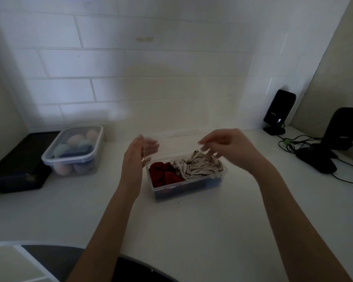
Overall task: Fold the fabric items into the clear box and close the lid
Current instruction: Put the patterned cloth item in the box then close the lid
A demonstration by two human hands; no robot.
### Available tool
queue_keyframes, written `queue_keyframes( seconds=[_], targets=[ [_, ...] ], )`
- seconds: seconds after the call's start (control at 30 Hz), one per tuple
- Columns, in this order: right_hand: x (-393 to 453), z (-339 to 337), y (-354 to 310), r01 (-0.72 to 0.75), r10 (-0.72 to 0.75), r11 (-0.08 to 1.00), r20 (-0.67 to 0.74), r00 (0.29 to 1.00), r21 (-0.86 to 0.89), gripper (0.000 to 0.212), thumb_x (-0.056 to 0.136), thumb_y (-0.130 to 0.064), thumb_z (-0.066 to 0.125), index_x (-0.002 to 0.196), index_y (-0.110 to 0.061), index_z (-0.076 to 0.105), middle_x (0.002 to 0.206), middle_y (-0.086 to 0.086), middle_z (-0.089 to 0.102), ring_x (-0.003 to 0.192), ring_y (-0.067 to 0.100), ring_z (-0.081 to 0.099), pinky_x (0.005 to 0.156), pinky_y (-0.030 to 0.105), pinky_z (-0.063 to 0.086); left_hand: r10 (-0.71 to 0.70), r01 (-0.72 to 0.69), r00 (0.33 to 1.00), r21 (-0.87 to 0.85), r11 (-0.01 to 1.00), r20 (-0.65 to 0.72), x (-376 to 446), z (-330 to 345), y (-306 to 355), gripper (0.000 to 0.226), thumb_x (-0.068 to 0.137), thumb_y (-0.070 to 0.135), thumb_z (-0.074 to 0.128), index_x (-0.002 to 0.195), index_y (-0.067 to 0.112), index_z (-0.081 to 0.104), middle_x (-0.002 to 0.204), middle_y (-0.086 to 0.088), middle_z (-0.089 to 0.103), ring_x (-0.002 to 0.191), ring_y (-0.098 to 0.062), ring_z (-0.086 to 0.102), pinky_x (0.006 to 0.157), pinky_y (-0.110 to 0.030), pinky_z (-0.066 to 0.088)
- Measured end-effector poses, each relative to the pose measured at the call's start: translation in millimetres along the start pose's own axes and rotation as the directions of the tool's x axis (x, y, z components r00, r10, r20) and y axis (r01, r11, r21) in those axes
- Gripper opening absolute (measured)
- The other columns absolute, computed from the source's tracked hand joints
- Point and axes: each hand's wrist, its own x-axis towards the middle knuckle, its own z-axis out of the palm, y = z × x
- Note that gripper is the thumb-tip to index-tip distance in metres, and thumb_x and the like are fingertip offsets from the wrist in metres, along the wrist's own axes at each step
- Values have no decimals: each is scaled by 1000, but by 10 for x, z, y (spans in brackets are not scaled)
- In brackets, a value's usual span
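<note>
Head view. Clear box [186, 187]: centre of table [192, 231], lid [151, 147] raised at its 10 o'clock corner. Contents: red fabric [163, 176], striped fabric [198, 166] bunched on top. Left hand [138, 157]: grip on the lid's edge. Right hand [230, 147]: fingers apart, above the striped fabric. Lidded container [73, 151]: 9 o'clock of the box.

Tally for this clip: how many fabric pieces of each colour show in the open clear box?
Red fabric: 1
Cream striped fabric: 1
Dark blue fabric, seen low through the box wall: 1, possibly more
Total: 3 visible
</note>
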Motion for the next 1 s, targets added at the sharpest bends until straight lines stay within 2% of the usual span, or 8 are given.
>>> queue_keyframes(
  seconds=[0.1,0.17,0.3,0.4,0.53,0.63,0.77,1.0],
  targets=[
    [-75,-74,192,-27,48,998,-385,922,59,24,85,-2,52,86,-18,69,78,7,71,59,9,63,53,20,47,5,-5,1000,0,1000,-4,-61,11,-7,47,96,40,35,69,28,72,86,3,73,93,-16,67,88,-33,46],
    [-95,-30,314,-33,79,994,-462,883,107,15,90,-13,53,94,-20,65,90,4,69,72,10,63,64,27,52,-1,1,1000,11,1000,-8,-93,19,-13,46,95,39,38,66,26,70,80,6,72,88,-16,66,86,-34,47],
    [-131,93,357,-41,93,979,-258,962,201,24,98,-36,42,111,-30,61,109,-18,60,110,12,56,95,32,45,78,-85,995,125,989,59,-207,33,14,44,89,39,42,76,5,67,86,-4,70,84,-10,63,79,-24,48],
    [-149,173,420,-75,100,978,-119,988,196,25,96,-39,45,113,-32,63,113,-16,60,114,14,55,96,36,46,97,-124,983,171,977,153,-313,37,21,33,91,26,52,81,-3,64,89,5,68,79,5,62,65,-8,47],
    [-192,202,523,-116,126,962,-26,992,248,28,86,-30,57,113,-38,63,123,-6,61,112,17,61,93,38,51,89,-196,956,384,902,279,-374,-19,-95,5,76,26,71,80,25,70,116,13,58,117,1,45,92,-16,35],
    [-239,213,566,-129,131,949,12,991,287,30,91,-18,57,116,-32,61,121,2,64,104,18,66,87,33,55,143,-335,916,519,787,374,-443,-27,-143,23,66,35,79,85,42,67,131,15,46,132,-2,25,102,-21,21],
    [-272,220,659,-151,148,950,35,988,275,35,82,-32,64,116,-38,61,135,-7,55,122,17,56,106,45,43,172,-369,907,528,765,384,-470,-38,-176,29,62,37,82,83,46,65,134,16,41,134,-2,19,105,-22,17],
    [-271,247,706,-165,154,941,58,986,295,43,78,-41,66,120,-41,57,131,-1,59,121,17,57,110,45,38,148,-360,906,536,764,397,-459,-57,-215,31,53,56,71,82,50,64,138,17,36,134,3,12,104,-14,11]
  ],
)
